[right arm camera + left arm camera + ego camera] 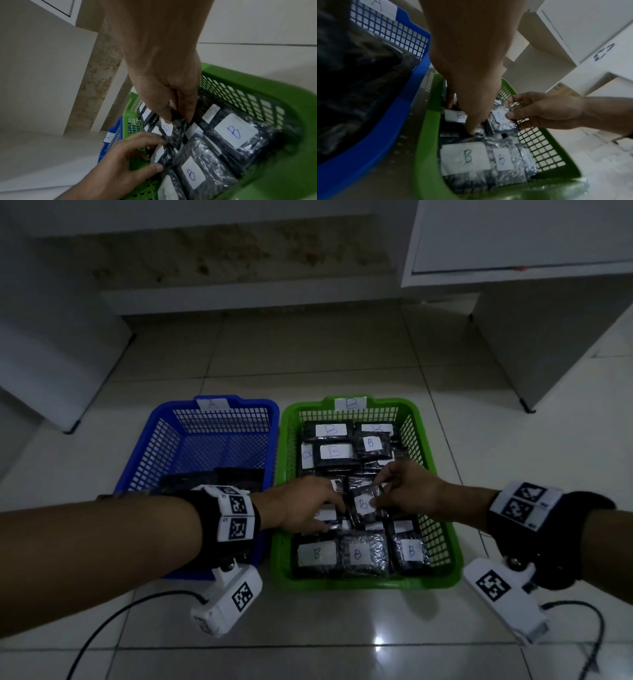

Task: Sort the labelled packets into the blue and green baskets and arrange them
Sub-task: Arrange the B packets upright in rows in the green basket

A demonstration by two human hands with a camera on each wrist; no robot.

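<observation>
The green basket [363, 583] [426, 135] [257, 81], tagged B, holds several black packets with white B labels. To its left stands the blue basket [212, 446] [385, 121], tagged A, with dark packets [212, 477] at its near end. Both hands are inside the green basket. My right hand [376, 494] [178, 119] pinches the top edge of a B packet [363, 503] [501, 119] [178, 131], tilted up in the basket's middle. My left hand [329, 517] [159, 154] grips another B packet [457, 115] [158, 152] just left of it, thumb and fingers on opposite edges.
Both baskets sit on a glossy tiled floor [342, 354]. White cabinets stand at far left [51, 354] and far right [548, 337], with a low ledge [239, 299] behind. Black cables [113, 621] trail from the wrist cameras across the near floor.
</observation>
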